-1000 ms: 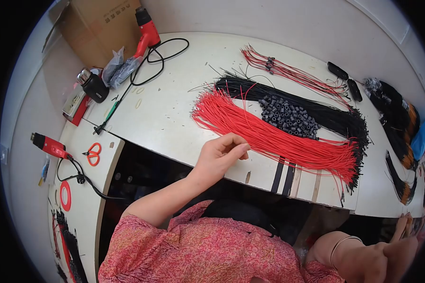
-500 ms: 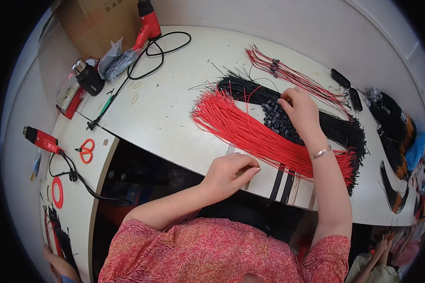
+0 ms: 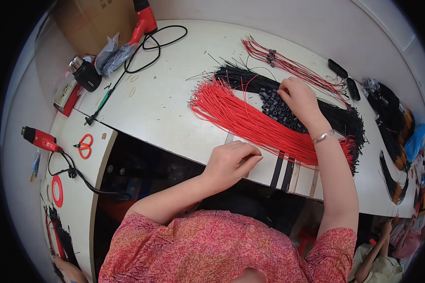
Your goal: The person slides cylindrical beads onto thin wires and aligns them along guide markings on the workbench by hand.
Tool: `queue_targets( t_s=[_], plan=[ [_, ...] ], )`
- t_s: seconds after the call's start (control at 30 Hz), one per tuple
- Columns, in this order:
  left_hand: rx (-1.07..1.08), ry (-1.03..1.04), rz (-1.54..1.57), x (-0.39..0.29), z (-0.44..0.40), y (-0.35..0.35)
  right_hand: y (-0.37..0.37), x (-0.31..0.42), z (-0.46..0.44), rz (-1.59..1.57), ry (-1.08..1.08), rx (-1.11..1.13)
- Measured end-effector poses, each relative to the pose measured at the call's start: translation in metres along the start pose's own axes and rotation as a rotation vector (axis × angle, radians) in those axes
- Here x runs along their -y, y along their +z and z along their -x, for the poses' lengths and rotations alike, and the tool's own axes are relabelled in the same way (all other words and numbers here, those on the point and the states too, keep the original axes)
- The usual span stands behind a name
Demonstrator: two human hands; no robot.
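Observation:
My left hand (image 3: pixel 232 162) hovers at the table's front edge, thumb and forefinger pinched together. Anything between those fingertips is too small to make out. On the far side of a thick bundle of red wires (image 3: pixel 250 118), my right hand (image 3: pixel 298 98) reaches down with curled fingers to a pile of short black tubular beads (image 3: pixel 276 109). Its fingertips are closed at the upper edge of the pile, and what they grip is hidden. Behind the beads lies a bundle of black wires (image 3: pixel 248 81).
Thinner red and black wires (image 3: pixel 293 66) lie at the back. To the left are a heat gun (image 3: pixel 144 23), another heat gun (image 3: pixel 41 139), orange scissors (image 3: pixel 84 146), a black flask (image 3: pixel 86 75) and red tape (image 3: pixel 57 191). Other people's arms show at both lower corners.
The view has shifted slightly, so the table sits a little higher. My right hand stays at the bead pile and my left hand stays pinched near the table edge.

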State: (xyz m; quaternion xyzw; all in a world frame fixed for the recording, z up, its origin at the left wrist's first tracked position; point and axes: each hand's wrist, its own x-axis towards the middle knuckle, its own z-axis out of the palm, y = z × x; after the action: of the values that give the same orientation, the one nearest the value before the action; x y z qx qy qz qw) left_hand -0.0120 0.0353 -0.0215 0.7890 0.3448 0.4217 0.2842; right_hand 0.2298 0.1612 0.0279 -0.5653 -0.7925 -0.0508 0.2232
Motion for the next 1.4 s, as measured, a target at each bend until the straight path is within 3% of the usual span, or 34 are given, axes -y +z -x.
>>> queue_targets(
  t_s=[0.17,0.3,0.37,0.47,0.53,0.63,0.7,0.73,0.8,0.93,1.17,1.4],
  plan=[
    [-0.026,-0.021,-0.004,0.002,0.004,-0.001,-0.002,-0.001,-0.007,-0.029,0.026,-0.161],
    [-0.037,-0.002,0.029,0.002,0.004,-0.001,-0.078,0.024,0.003,-0.352,0.195,-0.482],
    [-0.028,-0.018,0.028,0.002,0.004,-0.002,-0.114,0.05,0.023,-0.346,0.127,-0.567],
    [0.003,-0.044,0.012,-0.001,0.004,-0.002,-0.12,0.092,0.057,-0.294,0.12,-0.508],
    [0.008,-0.086,0.12,-0.009,0.009,-0.001,-0.073,0.092,0.075,-0.271,-0.046,-0.343],
    [0.005,-0.223,0.417,-0.025,0.016,-0.009,-0.015,0.091,0.1,-0.299,0.138,-0.081],
    [0.065,0.078,0.434,-0.057,0.014,-0.034,-0.008,0.091,0.099,-0.279,0.136,-0.059],
    [0.073,0.065,0.431,-0.081,0.01,-0.048,-0.005,0.092,0.102,-0.252,0.142,-0.033],
    [0.017,0.39,0.662,-0.121,-0.001,-0.07,-0.001,0.091,0.102,-0.187,0.139,0.012],
    [0.038,0.421,0.679,-0.133,0.006,-0.067,-0.018,0.112,0.084,-0.225,0.185,0.029],
    [0.165,0.476,0.773,-0.15,0.042,-0.074,0.009,0.083,0.102,-0.224,0.183,-0.001],
    [0.246,0.685,0.807,-0.143,0.03,-0.072,0.012,0.08,0.1,-0.161,0.107,-0.055]
  ],
)
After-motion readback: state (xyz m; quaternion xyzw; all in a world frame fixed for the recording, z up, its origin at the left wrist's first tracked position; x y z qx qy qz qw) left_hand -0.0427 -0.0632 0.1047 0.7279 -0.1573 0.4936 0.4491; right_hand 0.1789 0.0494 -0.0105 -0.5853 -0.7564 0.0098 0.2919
